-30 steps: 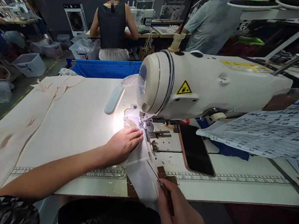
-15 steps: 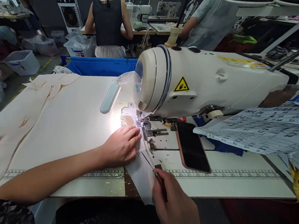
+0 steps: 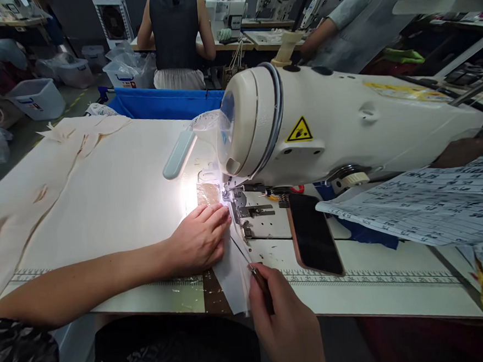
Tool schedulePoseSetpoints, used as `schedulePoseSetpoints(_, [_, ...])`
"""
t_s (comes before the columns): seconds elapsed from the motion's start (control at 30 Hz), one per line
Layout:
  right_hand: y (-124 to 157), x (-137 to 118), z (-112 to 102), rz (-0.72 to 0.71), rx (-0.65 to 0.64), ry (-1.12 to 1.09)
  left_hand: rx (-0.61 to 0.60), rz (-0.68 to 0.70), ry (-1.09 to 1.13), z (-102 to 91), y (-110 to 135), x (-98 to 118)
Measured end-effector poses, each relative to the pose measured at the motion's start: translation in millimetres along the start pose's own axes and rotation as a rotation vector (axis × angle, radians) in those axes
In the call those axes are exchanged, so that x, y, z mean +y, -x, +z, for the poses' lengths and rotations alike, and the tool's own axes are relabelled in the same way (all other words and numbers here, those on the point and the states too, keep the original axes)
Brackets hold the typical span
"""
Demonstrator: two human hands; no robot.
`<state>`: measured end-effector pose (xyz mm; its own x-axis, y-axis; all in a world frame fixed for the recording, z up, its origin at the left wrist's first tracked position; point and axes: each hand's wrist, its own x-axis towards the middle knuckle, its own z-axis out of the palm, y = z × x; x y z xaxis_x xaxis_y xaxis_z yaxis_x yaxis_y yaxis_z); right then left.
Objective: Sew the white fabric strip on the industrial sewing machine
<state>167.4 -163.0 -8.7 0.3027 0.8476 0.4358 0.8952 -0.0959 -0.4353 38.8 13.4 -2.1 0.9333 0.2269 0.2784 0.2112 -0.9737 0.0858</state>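
White fabric (image 3: 231, 284) lies under the flattened left hand (image 3: 202, 238) — right hand (image 3: 287, 318) clasps an awl (image 3: 253, 269).

The right hand (image 3: 286, 321) has moved forward, bringing its pointed tool (image 3: 252, 269) closer to the left hand (image 3: 200, 239). The near end of the white fabric (image 3: 231, 285) has drawn up toward the left hand.

The black sleeve (image 3: 22, 353) bears a pale leaf-like print.
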Motion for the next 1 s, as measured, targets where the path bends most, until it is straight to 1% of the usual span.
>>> schedulePoseSetpoints(0.1, [2,2,-5,0.209,-0.088,-0.205,-0.02,0.003,0.017,-2.5,0,3])
schedulePoseSetpoints(0.17, [3,3,-9,0.321,-0.125,-0.292,-0.022,0.003,0.01,-2.8,1,5])
schedulePoseSetpoints(0.3, [1,4,-14,0.408,-0.108,-0.387,-0.022,0.02,-0.021,-1.7,2,6])
schedulePoseSetpoints(0.4, [0,7,-14,0.449,-0.092,-0.408,-0.021,0.033,-0.042,-1.7,2,6])
schedulePoseSetpoints(0.47, [1,10,-12,0.438,-0.091,-0.407,-0.024,0.035,-0.053,-2.4,1,5])
schedulePoseSetpoints(0.6, [6,11,-7,0.354,-0.114,-0.414,-0.025,0.038,-0.05,-3.7,1,6])
schedulePoseSetpoints(0.73, [8,7,-6,0.302,-0.128,-0.332,-0.023,0.03,-0.049,-3.4,1,6])
schedulePoseSetpoints(0.83, [7,8,-7,0.221,-0.141,-0.276,-0.018,0.032,-0.053,-1.6,1,5])
schedulePoseSetpoints(0.93, [5,10,-6,0.112,-0.099,-0.235,0.001,0.033,-0.062,1.6,2,4])
schedulePoseSetpoints(1.0, [2,11,-5,0.074,-0.08,-0.209,0.019,0.03,-0.069,3.6,3,3])
